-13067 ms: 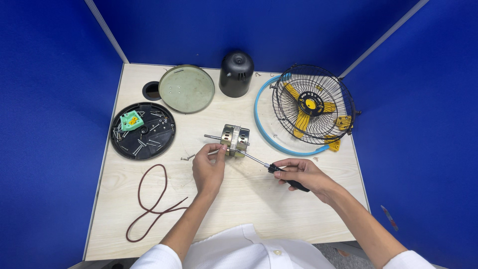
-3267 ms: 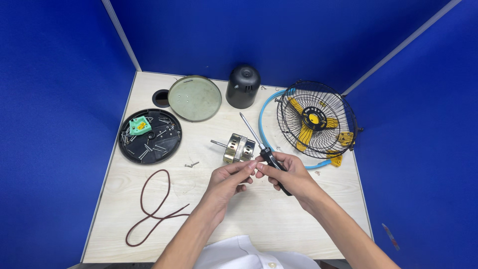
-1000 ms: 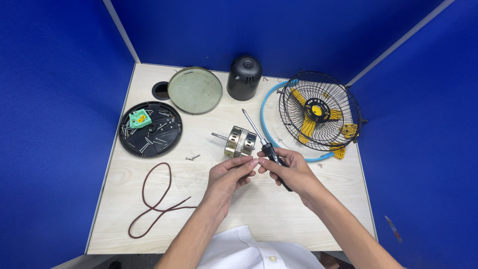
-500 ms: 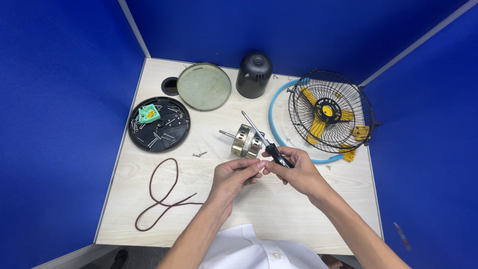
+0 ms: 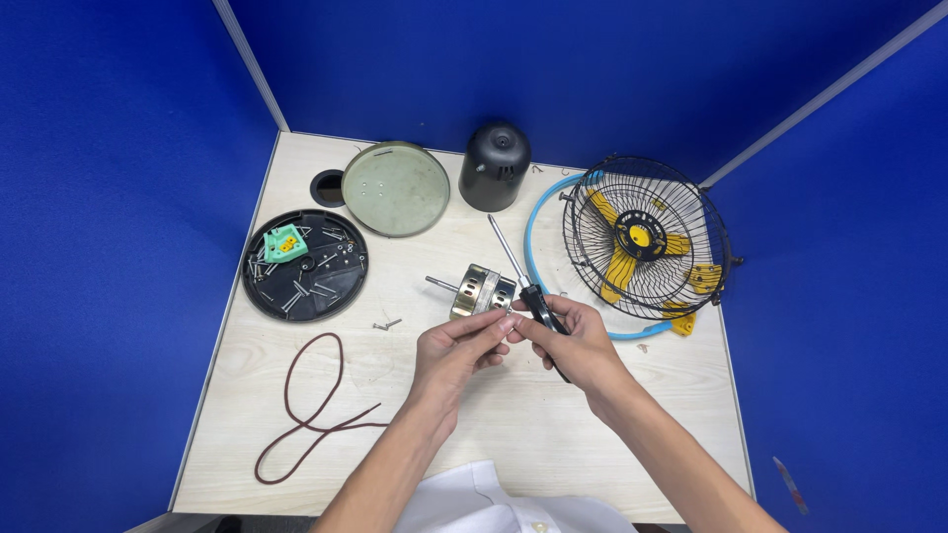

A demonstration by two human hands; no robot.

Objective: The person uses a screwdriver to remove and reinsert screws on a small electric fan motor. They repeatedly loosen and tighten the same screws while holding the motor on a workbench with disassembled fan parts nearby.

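On the table [image 5: 592, 434] we had the fan cage [image 5: 647, 237] and black tray [image 5: 306, 266] set aside. The motor [image 5: 481, 291] lay just before our hands. Our right hand [image 5: 578, 341] gripped the screwdriver [image 5: 528, 286], shaft pointing away; our left hand [image 5: 459, 345] pinched something small, probably a screw. We judged seating it on the tip needed steady fingers.

the screwdriver [image 5: 528, 286] is showing a black handle and silver shaft. the motor [image 5: 481, 291] is gleaming brass and silver. the fan blades [image 5: 632, 247] are glowing yellow inside a black wire cage [image 5: 592, 197], ringed by a light blue hoop [image 5: 538, 212]. the cord [image 5: 306, 415] is lying dark red on the pale wood-grain table [image 5: 553, 434]. the walls [image 5: 118, 197] are showing deep blue.
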